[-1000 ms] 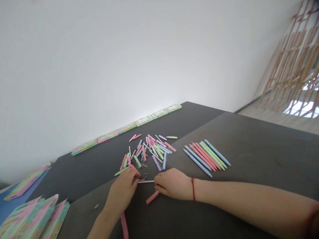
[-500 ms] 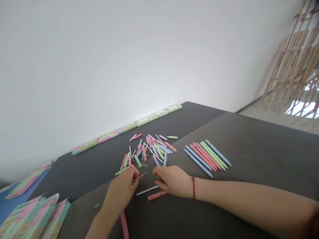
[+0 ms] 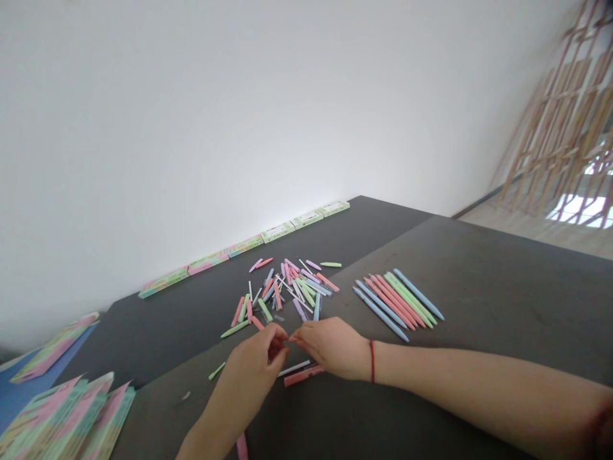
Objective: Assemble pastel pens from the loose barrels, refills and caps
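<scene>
dark tabletop (image 3: 502, 287) spreads from lined-up pens (image 3: 395, 300) to far edge (image 3: 517, 236)

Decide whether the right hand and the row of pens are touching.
Apart: the head view shows dark tabletop between the right hand and the pens.

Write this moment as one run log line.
left hand, right hand: both at small pink part | white stick: on table | pens: side by side
</scene>
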Demonstrator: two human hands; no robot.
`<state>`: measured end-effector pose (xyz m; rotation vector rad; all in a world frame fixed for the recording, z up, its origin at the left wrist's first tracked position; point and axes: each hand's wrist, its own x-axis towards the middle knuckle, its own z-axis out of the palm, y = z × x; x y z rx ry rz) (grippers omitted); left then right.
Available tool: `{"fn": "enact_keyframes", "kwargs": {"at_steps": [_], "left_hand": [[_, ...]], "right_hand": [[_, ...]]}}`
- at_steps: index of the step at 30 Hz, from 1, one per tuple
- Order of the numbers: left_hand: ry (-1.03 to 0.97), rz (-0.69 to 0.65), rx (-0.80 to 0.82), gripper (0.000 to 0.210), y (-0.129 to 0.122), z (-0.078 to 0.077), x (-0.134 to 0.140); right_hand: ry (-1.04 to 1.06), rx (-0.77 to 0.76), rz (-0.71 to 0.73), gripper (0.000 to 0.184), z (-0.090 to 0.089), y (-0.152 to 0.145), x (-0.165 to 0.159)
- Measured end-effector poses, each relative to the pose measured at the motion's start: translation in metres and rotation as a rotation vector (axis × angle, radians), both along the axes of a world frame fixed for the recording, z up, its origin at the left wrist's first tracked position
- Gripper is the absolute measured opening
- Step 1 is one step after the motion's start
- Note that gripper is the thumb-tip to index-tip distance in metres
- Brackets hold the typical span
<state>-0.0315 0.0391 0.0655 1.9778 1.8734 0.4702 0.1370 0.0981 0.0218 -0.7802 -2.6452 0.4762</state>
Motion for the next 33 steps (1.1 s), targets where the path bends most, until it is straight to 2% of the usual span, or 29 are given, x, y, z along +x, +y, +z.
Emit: {"fn": "enact_keyframes", "kwargs": {"at_steps": [3,5,8,10,12,15,19,23,27,33], "left_hand": [[0.152,-0.027,-0.019,0.008,-0.011,0.011,0.013],[0.186,-0.098,-0.061,0.008,-0.017,0.011,0.023],[0.230,-0.100,0.001,0.017,-0.015,0.001,0.025],[0.276,-0.093,0.112,0.021,-0.005,-0.009,0.014],[0.373,-0.059,0.260,0.023,0.009,-0.021,-0.002],[0.421,-0.084,0.298,0.029,0.026,-0.035,-0.019],[0.464,-0.135,0.309,0.034,0.033,-0.046,-0.020],[0.482,-0.157,0.316,0.029,0.032,-0.048,-0.021],[0.486,-0.133,0.329,0.025,0.033,-0.047,-0.032],[0.473,-0.124,0.331,0.025,0.034,-0.042,-0.036]], "right_hand": [[0.265,-0.189,-0.073,0.029,-0.006,0.008,0.000],[0.393,-0.415,-0.103,0.027,-0.010,0.014,-0.002],[0.493,-0.792,-0.120,0.023,-0.016,0.020,-0.006],[0.532,-0.926,-0.114,0.019,-0.020,0.022,-0.009],[0.565,-0.970,-0.098,0.017,-0.024,0.023,-0.011],[0.620,-1.019,-0.084,0.015,-0.027,0.025,-0.013],[0.681,-1.084,-0.095,0.012,-0.024,0.026,-0.014],[0.722,-1.224,-0.096,0.017,-0.019,0.024,-0.013],[0.771,-1.388,-0.031,0.014,-0.018,0.021,-0.011],[0.837,-1.499,-0.079,0.009,-0.018,0.021,-0.010]]}}
